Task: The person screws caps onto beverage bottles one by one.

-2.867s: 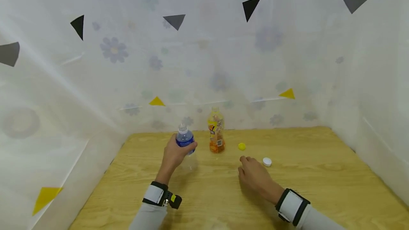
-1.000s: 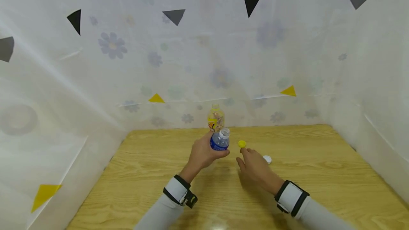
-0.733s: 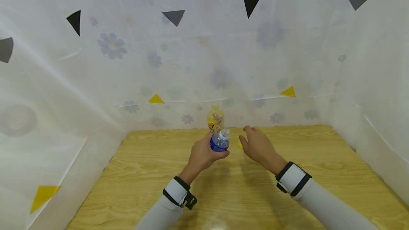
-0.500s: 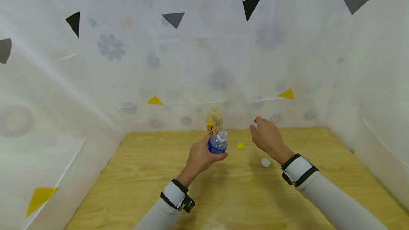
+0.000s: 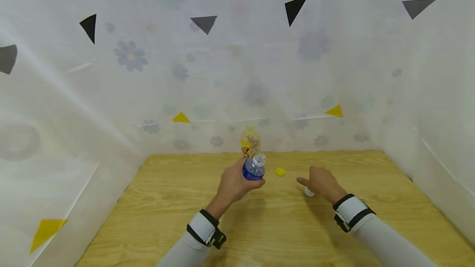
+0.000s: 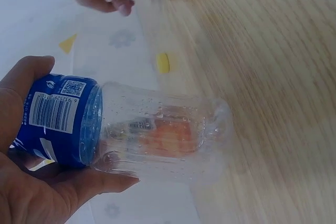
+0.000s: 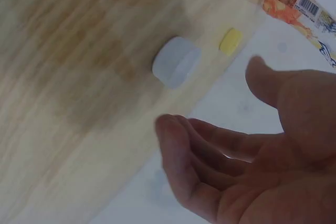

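Note:
My left hand grips a clear plastic bottle around its blue label. The bottle has no cap on, leans a little to the right, and has droplets inside its lower wall. A white bottle cap lies on the table under my right hand, which partly covers it in the head view. In the right wrist view the thumb stands apart from loosely bent fingers, with space between them and the white cap. A yellow bottle cap lies between both hands.
Behind the held bottle stands an uncapped juice bottle with a yellow label, its lower part hidden by the left hand and bottle. Orange juice shows at its bottom. A pale patterned sheet encloses the wooden table at the back and sides.
My left hand has carried the clear bottle right, in front of the juice bottle. My right hand has risen past the yellow cap, then moved right and down over the white cap.

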### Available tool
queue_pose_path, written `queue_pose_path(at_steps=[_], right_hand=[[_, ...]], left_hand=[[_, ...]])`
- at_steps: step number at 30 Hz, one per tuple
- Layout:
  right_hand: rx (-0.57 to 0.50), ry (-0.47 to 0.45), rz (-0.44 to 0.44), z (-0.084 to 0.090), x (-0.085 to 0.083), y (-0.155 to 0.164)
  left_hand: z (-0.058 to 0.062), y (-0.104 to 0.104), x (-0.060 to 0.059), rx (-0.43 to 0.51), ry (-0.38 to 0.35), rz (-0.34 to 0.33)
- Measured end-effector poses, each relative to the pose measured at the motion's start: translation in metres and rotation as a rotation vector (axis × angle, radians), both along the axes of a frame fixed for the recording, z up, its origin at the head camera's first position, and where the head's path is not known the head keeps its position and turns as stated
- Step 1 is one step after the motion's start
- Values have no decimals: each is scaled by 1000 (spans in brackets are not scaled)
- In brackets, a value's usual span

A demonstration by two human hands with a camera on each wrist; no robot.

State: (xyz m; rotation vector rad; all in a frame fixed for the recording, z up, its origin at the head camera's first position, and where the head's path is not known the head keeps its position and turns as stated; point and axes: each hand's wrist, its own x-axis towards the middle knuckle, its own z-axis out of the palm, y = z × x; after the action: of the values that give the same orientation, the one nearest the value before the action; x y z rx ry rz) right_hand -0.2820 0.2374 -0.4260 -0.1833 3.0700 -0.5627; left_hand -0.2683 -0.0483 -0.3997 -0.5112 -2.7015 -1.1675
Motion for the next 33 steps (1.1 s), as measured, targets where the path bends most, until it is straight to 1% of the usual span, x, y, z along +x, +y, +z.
queue_pose_path(at_steps=[6, 8, 12, 17, 21, 26, 33], right_hand=[[9, -76, 9, -14, 3, 0], [11, -99, 5, -17, 3, -1], [13, -117, -2, -18, 4, -1], [10, -69, -6, -21, 6, 1], [-6, -40, 3, -25, 6, 1], [-11, -24, 2, -27, 6, 0], [-10, -24, -17, -29, 5, 3]], left_hand=[[-1, 1, 0, 14, -3, -1], [-1, 1, 1, 18, -2, -1], [0, 3, 1, 24, -2, -1], [0, 5, 0, 29, 2, -11], [-1, 3, 1, 34, -4, -4], [-1, 2, 2, 41, -8, -5], [-2, 3, 0, 44, 15, -6]])
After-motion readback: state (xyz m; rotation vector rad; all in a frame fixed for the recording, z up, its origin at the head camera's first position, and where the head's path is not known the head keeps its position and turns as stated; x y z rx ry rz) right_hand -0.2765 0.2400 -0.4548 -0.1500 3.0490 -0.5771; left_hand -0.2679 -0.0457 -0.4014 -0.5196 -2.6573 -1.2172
